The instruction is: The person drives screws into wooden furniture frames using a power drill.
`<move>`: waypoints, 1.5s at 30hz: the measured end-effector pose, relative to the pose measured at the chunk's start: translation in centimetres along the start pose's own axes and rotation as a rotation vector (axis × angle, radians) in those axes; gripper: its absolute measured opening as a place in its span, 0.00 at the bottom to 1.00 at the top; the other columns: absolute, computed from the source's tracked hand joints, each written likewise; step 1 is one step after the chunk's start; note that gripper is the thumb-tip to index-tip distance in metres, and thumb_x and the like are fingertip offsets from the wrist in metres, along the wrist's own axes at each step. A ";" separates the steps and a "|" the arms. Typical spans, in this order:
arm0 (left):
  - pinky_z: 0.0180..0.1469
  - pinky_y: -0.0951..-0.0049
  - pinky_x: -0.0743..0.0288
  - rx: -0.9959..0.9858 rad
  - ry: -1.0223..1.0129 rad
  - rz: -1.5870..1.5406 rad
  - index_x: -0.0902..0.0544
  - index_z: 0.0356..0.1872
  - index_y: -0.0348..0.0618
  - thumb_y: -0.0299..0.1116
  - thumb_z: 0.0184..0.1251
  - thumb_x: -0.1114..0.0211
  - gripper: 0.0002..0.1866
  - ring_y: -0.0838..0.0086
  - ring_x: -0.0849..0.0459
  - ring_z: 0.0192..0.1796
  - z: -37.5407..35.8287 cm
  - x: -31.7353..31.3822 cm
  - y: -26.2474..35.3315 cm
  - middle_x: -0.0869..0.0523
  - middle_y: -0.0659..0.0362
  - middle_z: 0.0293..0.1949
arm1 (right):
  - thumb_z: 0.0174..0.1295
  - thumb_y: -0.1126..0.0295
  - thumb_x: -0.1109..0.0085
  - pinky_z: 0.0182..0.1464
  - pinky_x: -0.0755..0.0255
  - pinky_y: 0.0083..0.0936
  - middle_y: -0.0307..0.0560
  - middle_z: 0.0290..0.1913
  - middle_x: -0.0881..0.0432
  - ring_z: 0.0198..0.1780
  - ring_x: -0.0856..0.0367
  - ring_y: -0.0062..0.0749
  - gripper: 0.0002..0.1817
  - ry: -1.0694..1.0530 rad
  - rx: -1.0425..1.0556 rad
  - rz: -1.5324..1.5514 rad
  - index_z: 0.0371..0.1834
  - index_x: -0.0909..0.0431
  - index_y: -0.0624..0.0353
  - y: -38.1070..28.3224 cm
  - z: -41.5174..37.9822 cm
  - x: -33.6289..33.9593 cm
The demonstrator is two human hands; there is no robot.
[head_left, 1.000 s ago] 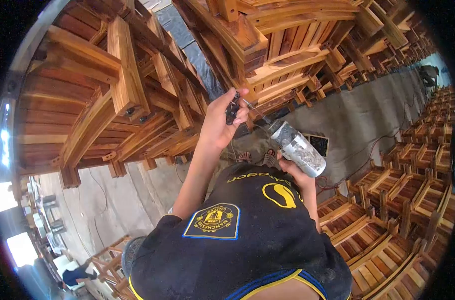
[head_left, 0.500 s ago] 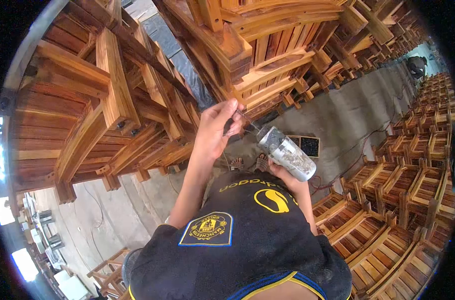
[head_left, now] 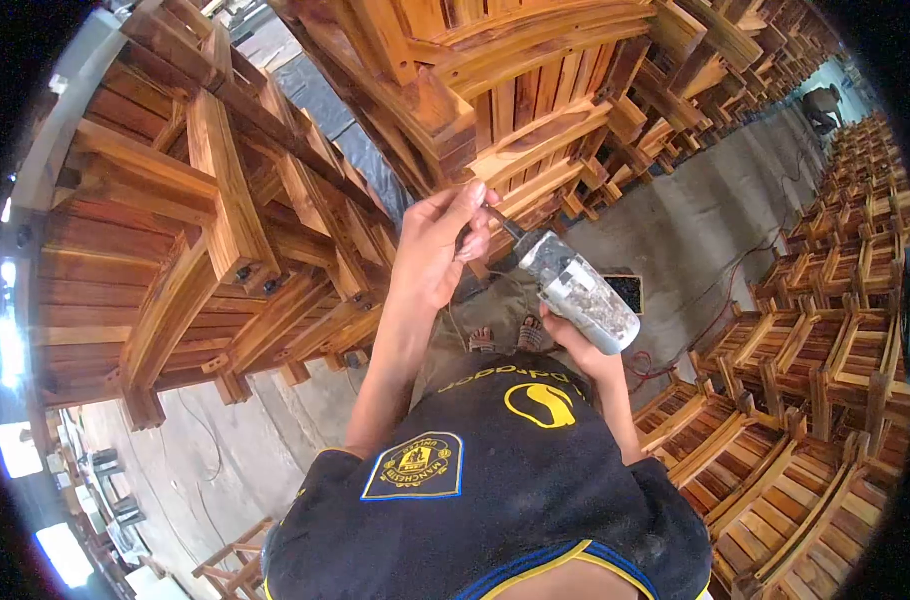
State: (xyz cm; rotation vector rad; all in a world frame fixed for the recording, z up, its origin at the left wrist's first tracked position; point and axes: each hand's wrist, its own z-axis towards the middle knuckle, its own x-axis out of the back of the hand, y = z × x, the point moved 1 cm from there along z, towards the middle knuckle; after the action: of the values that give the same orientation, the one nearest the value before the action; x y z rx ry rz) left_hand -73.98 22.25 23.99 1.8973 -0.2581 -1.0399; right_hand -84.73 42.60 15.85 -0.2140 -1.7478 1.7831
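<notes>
My right hand [head_left: 570,338] is wrapped round the grip of a power screwdriver [head_left: 585,298], a scuffed grey-white cylinder with a dark nose. Its thin bit [head_left: 505,221] points up and left, toward my left hand [head_left: 445,235]. The thumb and fingers of that hand are pinched at the bit's tip; anything small between them is too hidden to name. Just beyond my fingertips is the corner of an upturned wooden chair [head_left: 440,115]. To the left is another slatted wooden piece [head_left: 230,200], with dark bolt ends in its legs.
A tray of small black pieces [head_left: 625,292] lies on the floor near my feet. Rows of slatted wooden chairs [head_left: 775,460] line the right side. Cables run over the concrete floor [head_left: 695,220]. A person [head_left: 823,105] is bent over far off at the upper right.
The screwdriver has swung slightly and its bit lies closer to my left fingertips. The view has shifted a little; both hands keep their grips.
</notes>
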 end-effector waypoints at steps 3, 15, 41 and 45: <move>0.22 0.83 0.42 -0.053 0.010 0.046 0.22 0.47 0.31 0.37 0.73 0.43 0.16 0.84 0.35 0.21 0.3 -0.9 0.5 0.32 0.67 0.22 | 0.49 0.70 0.30 0.54 0.33 0.31 0.38 0.43 0.14 0.48 0.18 0.31 0.13 0.065 0.017 0.063 0.40 0.15 0.52 0.3 0.4 -0.7; 0.22 0.84 0.44 0.020 -0.030 -0.195 0.25 0.51 0.32 0.39 0.74 0.45 0.18 0.85 0.38 0.21 1.2 -1.1 1.9 0.35 0.70 0.21 | 0.45 0.76 0.28 0.50 0.27 0.26 0.47 0.45 0.17 0.47 0.18 0.29 0.25 0.104 0.338 0.046 0.48 0.25 0.65 -1.9 2.7 -1.4; 0.20 0.82 0.45 -0.087 0.021 -0.033 0.26 0.56 0.34 0.30 0.75 0.49 0.14 0.83 0.38 0.19 1.0 -2.4 1.8 0.36 0.68 0.20 | 0.43 0.77 0.34 0.50 0.27 0.28 0.51 0.43 0.16 0.45 0.17 0.37 0.22 0.183 0.503 -0.085 0.46 0.21 0.66 -4.5 5.4 -0.3; 0.20 0.82 0.45 -0.089 0.035 -0.025 0.26 0.55 0.34 0.30 0.74 0.49 0.14 0.83 0.38 0.19 0.9 -2.5 2.0 0.36 0.67 0.20 | 0.44 0.76 0.31 0.48 0.29 0.33 0.46 0.40 0.15 0.43 0.18 0.42 0.15 0.176 0.425 -0.024 0.38 0.17 0.58 -4.3 5.4 -0.6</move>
State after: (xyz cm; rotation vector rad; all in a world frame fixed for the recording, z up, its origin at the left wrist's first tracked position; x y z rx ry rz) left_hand -75.73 21.99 26.76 1.8411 -0.1659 -1.0179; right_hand -85.73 37.40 20.32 -0.1632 -1.2120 2.0023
